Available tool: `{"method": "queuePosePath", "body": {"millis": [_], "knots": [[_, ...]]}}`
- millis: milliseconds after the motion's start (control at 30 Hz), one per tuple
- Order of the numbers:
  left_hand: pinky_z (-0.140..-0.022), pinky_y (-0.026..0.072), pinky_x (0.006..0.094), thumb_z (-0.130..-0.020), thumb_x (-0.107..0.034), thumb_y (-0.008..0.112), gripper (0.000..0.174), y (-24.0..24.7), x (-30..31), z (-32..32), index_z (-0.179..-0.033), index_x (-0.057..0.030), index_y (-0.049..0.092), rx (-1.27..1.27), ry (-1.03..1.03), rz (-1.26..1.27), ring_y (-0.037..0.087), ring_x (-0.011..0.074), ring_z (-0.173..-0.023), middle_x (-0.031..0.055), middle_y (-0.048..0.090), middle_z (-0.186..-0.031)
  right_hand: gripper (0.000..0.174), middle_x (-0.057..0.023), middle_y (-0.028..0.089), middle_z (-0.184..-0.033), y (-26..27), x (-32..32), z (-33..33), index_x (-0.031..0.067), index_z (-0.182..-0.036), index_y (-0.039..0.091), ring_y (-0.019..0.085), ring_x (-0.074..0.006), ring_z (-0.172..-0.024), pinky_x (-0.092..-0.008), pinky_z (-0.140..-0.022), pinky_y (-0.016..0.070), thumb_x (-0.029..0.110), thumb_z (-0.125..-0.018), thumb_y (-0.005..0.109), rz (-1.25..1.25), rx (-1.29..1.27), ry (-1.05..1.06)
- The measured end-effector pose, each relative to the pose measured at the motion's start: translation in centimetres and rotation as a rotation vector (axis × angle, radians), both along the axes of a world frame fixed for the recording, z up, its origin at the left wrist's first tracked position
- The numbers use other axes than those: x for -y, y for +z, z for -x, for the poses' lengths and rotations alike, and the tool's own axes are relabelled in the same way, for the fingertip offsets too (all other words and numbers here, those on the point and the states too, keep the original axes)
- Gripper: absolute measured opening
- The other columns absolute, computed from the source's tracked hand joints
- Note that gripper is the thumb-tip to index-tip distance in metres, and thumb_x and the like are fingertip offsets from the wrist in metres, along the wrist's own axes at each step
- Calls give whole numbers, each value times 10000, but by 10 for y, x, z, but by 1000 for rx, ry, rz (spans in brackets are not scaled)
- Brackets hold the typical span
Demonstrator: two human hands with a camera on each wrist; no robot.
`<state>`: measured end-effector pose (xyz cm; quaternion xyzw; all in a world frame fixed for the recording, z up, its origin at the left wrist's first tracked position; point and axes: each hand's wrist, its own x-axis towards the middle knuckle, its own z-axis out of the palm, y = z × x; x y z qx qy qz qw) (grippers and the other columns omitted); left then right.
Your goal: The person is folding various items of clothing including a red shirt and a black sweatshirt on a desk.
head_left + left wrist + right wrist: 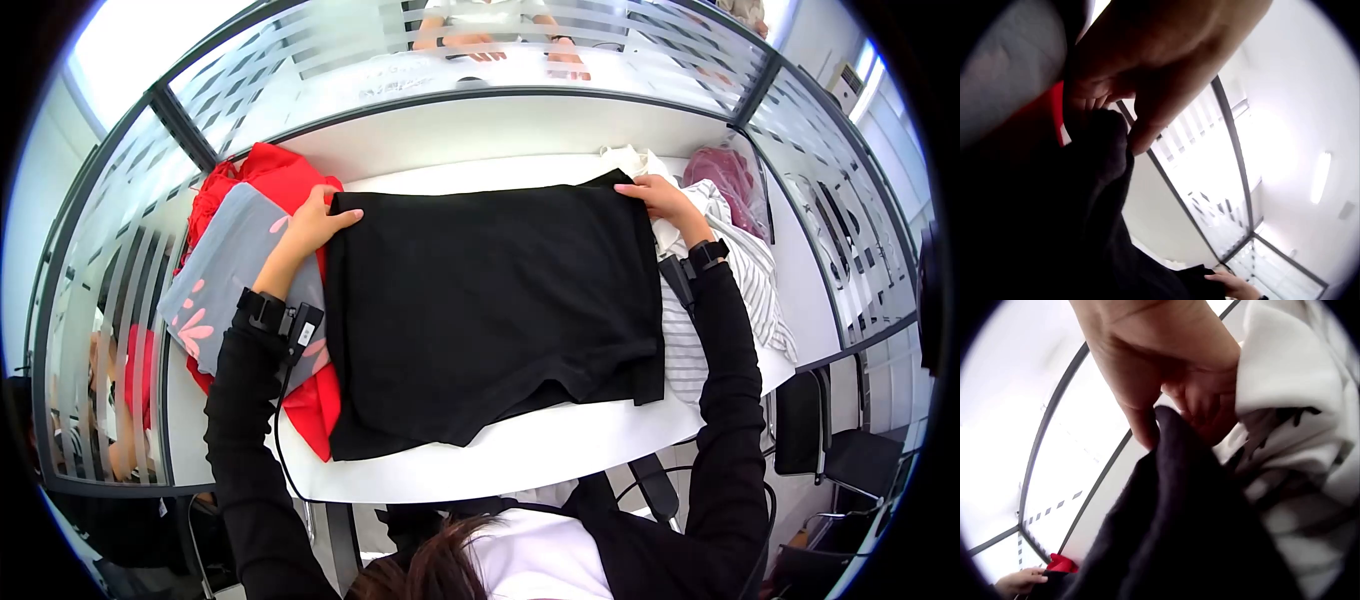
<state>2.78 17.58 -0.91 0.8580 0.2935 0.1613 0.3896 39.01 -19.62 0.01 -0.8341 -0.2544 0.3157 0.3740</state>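
Observation:
A black cloth (490, 300) lies spread over the white table, its lower edge uneven and folded at the right. The left hand (316, 222) pinches its upper left corner between thumb and fingers; in the left wrist view that hand (1147, 69) grips a bunched dark edge (1107, 144). At the upper right corner the right hand (662, 202) holds the cloth. The right wrist view shows this hand (1166, 369) with thumb and fingers round a raised fold (1175, 444).
Red cloth (318, 405) and a grey cloth with pink shapes (235, 270) lie at the left. Striped white clothing (745, 270) and a plastic-wrapped maroon item (722, 180) lie at the right. A framed glass partition (480, 97) surrounds the table (440, 480); another person's hands (568, 68) show beyond it.

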Motion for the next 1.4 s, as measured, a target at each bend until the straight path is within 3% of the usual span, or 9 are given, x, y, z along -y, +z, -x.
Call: {"method": "queuePosePath", "body": {"millis": [200, 367, 533, 733, 900, 1033, 1167, 1267, 1400], "knots": [[-654, 479, 238, -774, -133, 644, 315, 57, 88, -22, -1010, 34, 519, 149, -85, 328, 586, 132, -800, 78, 593, -896, 233, -9, 584, -801, 42, -36, 70, -11, -931, 586, 522, -76, -756, -220, -676, 410, 184, -804, 578, -206, 247, 227], [-474, 472, 256, -823, -202, 588, 313, 68, 175, -61, -912, 61, 442, 221, -197, 324, 585, 159, -583, 108, 535, -805, 200, -53, 523, -614, 47, -57, 138, -27, -812, 561, 463, -108, -574, -258, -545, 387, 163, -760, 595, -457, 417, 396], [-541, 470, 261, -843, -158, 539, 237, 61, 197, -69, -869, 30, 398, 368, -267, 424, 572, 147, -587, 112, 531, -756, 175, -58, 545, -677, 59, -50, 177, -23, -873, 575, 529, -123, -661, -254, -621, 445, 104, -753, 586, -388, 353, 351], [-578, 461, 262, -868, -189, 517, 247, 53, 204, -58, -887, 22, 390, 453, -284, 428, 558, 144, -625, 112, 530, -769, 255, -89, 567, -901, 54, -49, 186, 9, -903, 587, 544, -156, -855, -307, -734, 487, 183, -726, 647, -678, 244, 419], [-740, 438, 265, -888, -189, 485, 250, 64, 205, -55, -1022, 22, 495, 422, -308, 350, 544, 148, -785, 79, 537, -857, 426, -109, 589, -871, 63, -48, 196, -30, -875, 564, 561, -157, -791, -277, -699, 462, 285, -644, 733, -473, 336, 265], [-791, 429, 275, -842, -118, 514, 146, 71, 183, -49, -925, -47, 611, 326, -450, -100, 523, 196, -948, 103, 520, -1006, 449, -106, 586, -823, 50, -56, 181, -25, -897, 498, 558, -147, -745, -255, -665, 442, 183, -595, 757, -518, 292, 163], [-1007, 273, 373, -742, -172, 652, 527, 71, 134, -38, -1203, -88, 412, 382, -507, -563, 339, 297, -1199, 127, 411, -1219, 445, -81, 583, -829, 87, -46, 184, 3, -992, 470, 547, -128, -763, -246, -694, 437, 49, -616, 703, -576, 226, 320], [-1035, 236, 368, -720, -216, 689, 638, 89, 115, -25, -1261, -94, 373, 222, -709, -500, 317, 256, -1242, 107, 367, -1302, 425, -29, 580, -838, 138, -35, 186, 29, -1029, 509, 535, -82, -780, -216, -705, 426, -2, -632, 659, -586, 359, 668], [-1036, 251, 389, -680, -222, 723, 724, 128, 120, -11, -1288, -82, 355, 50, -656, -165, 401, 233, -1187, 89, 446, -1252, 390, 24, 544, -910, 192, -35, 185, 79, -1001, 556, 518, -73, -853, -191, -790, 397, -10, -632, 643, -570, 538, 745]]}}
